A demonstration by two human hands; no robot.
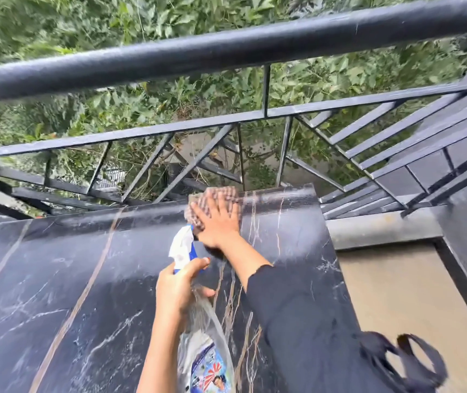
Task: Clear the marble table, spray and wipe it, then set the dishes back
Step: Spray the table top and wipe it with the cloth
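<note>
- Fingers (225, 207) of your right hand (218, 225) lie straight and spread. They press the checked cloth (212, 195) flat at the far edge of the counter (56, 279), near its far right corner, and grip nothing.
- Your left hand (175, 290) is curled round the neck of the spray bottle (207, 353). You hold it above the counter, nearer you, with the nozzle aimed toward your right hand.
- The cloth seems to reach right to the far edge. With only a flat palm on it, one more push outward could send it off under the railing (226, 49) and into the leaves (170, 89) below.
- Squeeze the trigger from this position and the spray would likely hit your right wrist and sleeve (297, 302) rather than the marble.
- The dark strap (402, 361) hanging by the counter's right edge could drag over the surface or snag as you stretch forward.
- The dishes are nowhere in view, so you cannot judge where they wait or how far they must travel back.
- The picture's lower edge cuts off the bottle's base, and whether a finger rests on the trigger is unclear.
- The cloth is blurred, so its folds cannot be read.
- The pale sheen near the far right corner could be wetness or only glare.
- The counter's left and near edges run out of view.
</note>
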